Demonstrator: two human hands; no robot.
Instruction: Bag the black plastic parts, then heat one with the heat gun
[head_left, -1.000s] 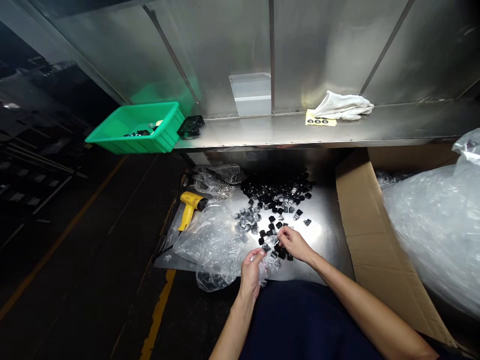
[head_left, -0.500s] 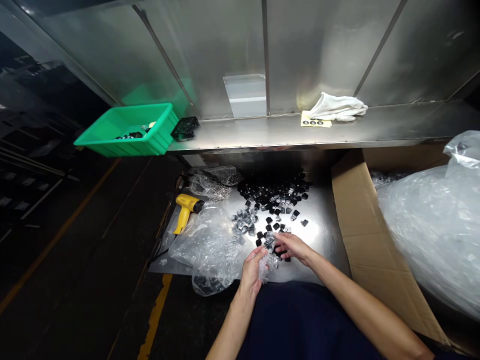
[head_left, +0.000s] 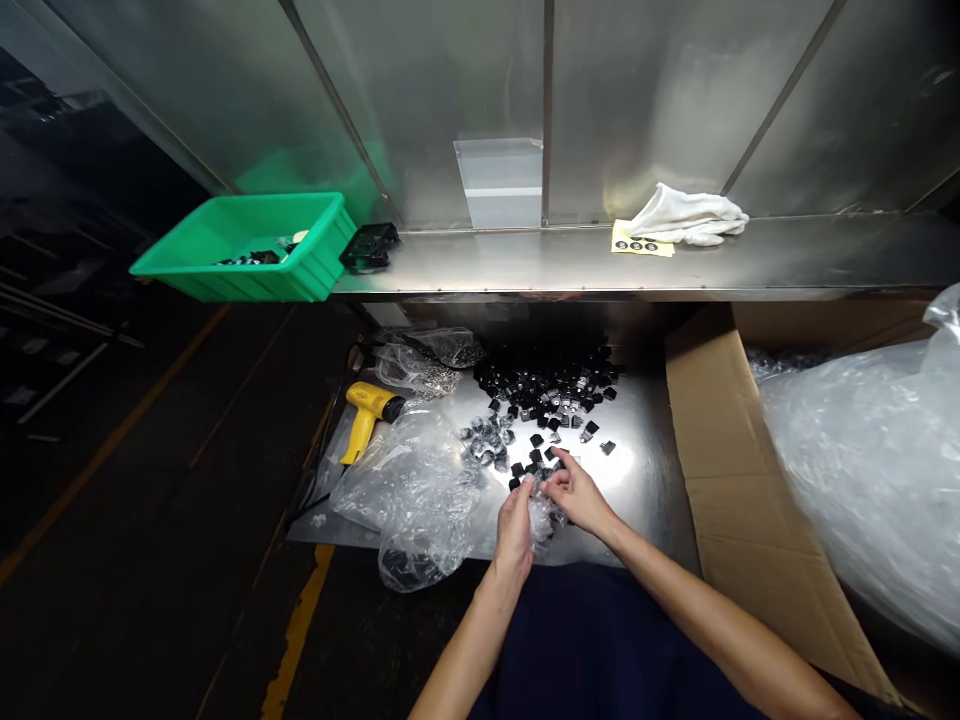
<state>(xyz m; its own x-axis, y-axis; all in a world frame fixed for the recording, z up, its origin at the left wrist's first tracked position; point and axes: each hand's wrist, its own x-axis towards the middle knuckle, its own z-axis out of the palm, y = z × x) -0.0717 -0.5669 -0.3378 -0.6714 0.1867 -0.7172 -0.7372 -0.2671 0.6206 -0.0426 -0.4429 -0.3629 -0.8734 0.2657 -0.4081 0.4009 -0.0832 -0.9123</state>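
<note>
My left hand [head_left: 516, 528] is closed around crumpled small clear plastic bags [head_left: 541, 517] near the front edge of the metal table. With thumb and finger pinched, my right hand [head_left: 576, 495] meets it at the top of the plastic. A dark part seems to be inside there, mostly hidden by my fingers. Just beyond my hands lie loose black square parts [head_left: 537, 440], with a large heap of them [head_left: 544, 380] farther back. To the left is a small pile of parts wrapped in clear plastic [head_left: 487, 440].
A large clear plastic bag [head_left: 420, 490] and a yellow heat gun [head_left: 365, 415] lie at left. Behind them is a bag of small metal pieces [head_left: 431, 365]. A cardboard box [head_left: 720, 450] stands right. The shelf above holds a green bin [head_left: 247, 280] and white gloves [head_left: 690, 215].
My right hand has moved left and in against my left hand, its fingers now pinching at the plastic. The dark part visible between my hands before is now mostly covered. The view has shifted slightly.
</note>
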